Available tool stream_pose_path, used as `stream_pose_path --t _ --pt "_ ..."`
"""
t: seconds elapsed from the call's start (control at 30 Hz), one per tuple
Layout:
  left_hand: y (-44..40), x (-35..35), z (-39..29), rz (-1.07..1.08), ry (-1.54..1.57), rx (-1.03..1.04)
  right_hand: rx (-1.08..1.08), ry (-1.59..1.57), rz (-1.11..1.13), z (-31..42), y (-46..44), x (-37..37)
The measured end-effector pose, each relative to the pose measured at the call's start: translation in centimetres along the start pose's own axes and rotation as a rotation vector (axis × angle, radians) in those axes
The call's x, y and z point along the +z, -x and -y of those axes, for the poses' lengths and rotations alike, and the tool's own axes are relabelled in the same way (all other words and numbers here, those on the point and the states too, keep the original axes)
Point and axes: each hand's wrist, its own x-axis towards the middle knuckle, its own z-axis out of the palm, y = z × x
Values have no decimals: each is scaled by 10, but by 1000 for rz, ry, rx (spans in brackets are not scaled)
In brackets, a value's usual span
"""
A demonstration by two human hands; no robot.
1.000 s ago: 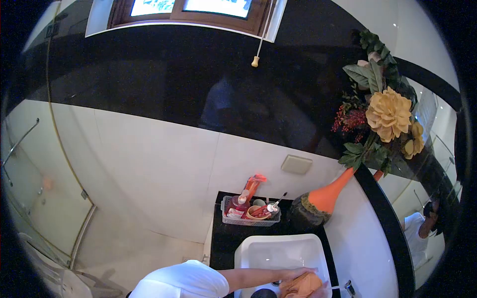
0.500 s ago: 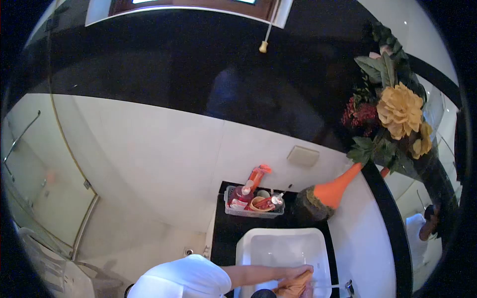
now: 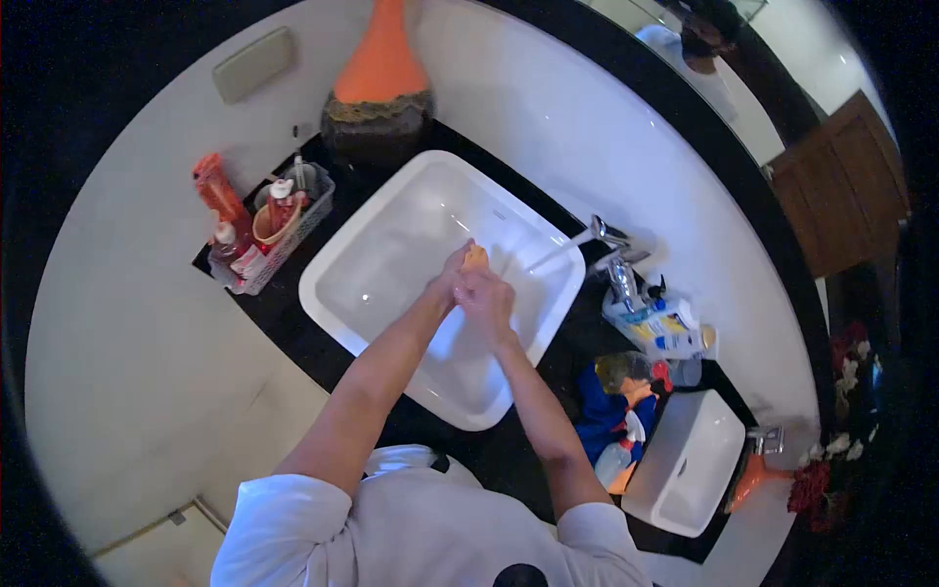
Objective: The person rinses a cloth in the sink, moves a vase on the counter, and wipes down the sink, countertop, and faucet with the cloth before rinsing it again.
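Observation:
Both hands are together over the white sink basin, wrapped round a bunched orange cloth. Only a small part of the cloth shows above the fingers. My left hand closes on it from the left. From the right, my right hand grips against it, touching the left. To the right of the hands, water streams from the chrome faucet into the basin.
A basket of bottles stands left of the basin, beside an orange and dark vase. To the right are bottles, a spray bottle on blue cloth, and a second white basin. A mirror hangs behind.
The view has swung right and down, bringing both arms and the whole basin into sight. The cloth, hanging looser before, is now bunched small between both hands.

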Motion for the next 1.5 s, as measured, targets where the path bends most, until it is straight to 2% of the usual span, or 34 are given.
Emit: stream_pose_path --t 0.03,0.07,0.1,0.17,0.2,0.23,0.27,0.3,0.37,0.4,0.43,0.5,0.57,0.6,0.63,0.67,0.7,0.73,0.8,0.83,0.9,0.93,0.97,1.0,1.03,1.1,1.13,1.17,1.23,1.27,1.33,1.4,1.47,1.5 --pt "1 7 0 100 -405 188 -129 133 -43 -10 -2 6" --pt "3 15 -2 96 -945 440 -256 262 -79 -17 -2 10" --pt "5 24 -3 8 -1316 696 -240 267 -79 -16 -10 4" --pt "24 67 -33 -152 106 -266 212 422 61 -13 -33 -18" --pt "42 88 -59 -198 -39 -370 403 -34 82 -31 -44 -23" --pt "41 80 -67 -199 -194 -332 577 -496 92 -48 -51 -29" --pt "39 71 -77 -202 -350 -290 641 -694 120 -39 -51 -46" --pt "39 64 -90 -214 -344 -296 706 -893 150 -27 -51 -60" --pt "47 58 -115 -158 -941 -258 724 -1059 258 -42 -60 -72" --pt "57 70 -126 -173 -934 -269 825 -1170 286 -15 -60 -81" --pt "65 91 -137 -132 -825 -364 756 -1250 381 -4 -61 -84" --pt "64 102 -131 -98 -711 -459 693 -1252 285 13 -60 -70" --pt "51 99 -110 -154 -207 -384 678 -1190 253 14 -58 -57" --pt "44 97 -101 -155 -207 -386 653 -1124 217 12 -58 -53" --pt "38 95 -93 -148 -263 -243 655 -1123 214 2 -56 -49" --pt "36 94 -86 -140 -316 -105 638 -833 159 -15 -50 -43" --pt "39 105 -91 -136 -312 -114 613 -541 107 -16 -46 -42" --pt "41 117 -100 -127 -341 -143 616 -536 103 -17 -41 -41" --pt "41 130 -103 -119 -366 -174 999 -882 122 12 -27 -36" --pt "39 135 -99 -118 -357 -181 1004 -881 121 13 -25 -32" --pt "44 144 -102 -121 -343 -192 1041 -1419 154 11 -23 -25" --pt "48 144 -108 -121 -516 -193 1048 -1421 155 -7 -22 -19" --pt "54 146 -118 -122 -690 -193 918 -1585 265 -36 -22 -8" --pt "60 141 -128 -131 -691 -197 778 -1743 378 -41 -22 -3" --pt "66 132 -141 -149 -847 -180 784 -1752 382 -46 -19 5" --pt "83 114 -174 -113 -1139 -235 783 -1123 300 -16 -12 13" --pt "93 107 -189 -56 -1272 -306 713 -1106 421 4 -2 14" --pt "102 106 -199 -59 -1270 -316 639 -1085 539 23 14 17" --pt "115 105 -212 92 -1495 -628 765 -1131 797 44 40 40" --pt "117 98 -210 93 -1495 -634 768 -1135 795 47 45 55" --pt "120 79 -198 204 -1541 -646 841 -684 772 46 57 78" --pt "116 63 -188 119 -1500 -653 626 -290 665 54 39 68" --pt "110 54 -179 33 -1460 -652 566 -603 409 -72 42 124" --pt "106 51 -174 -90 -1419 -501 635 -811 321 -70 27 109"
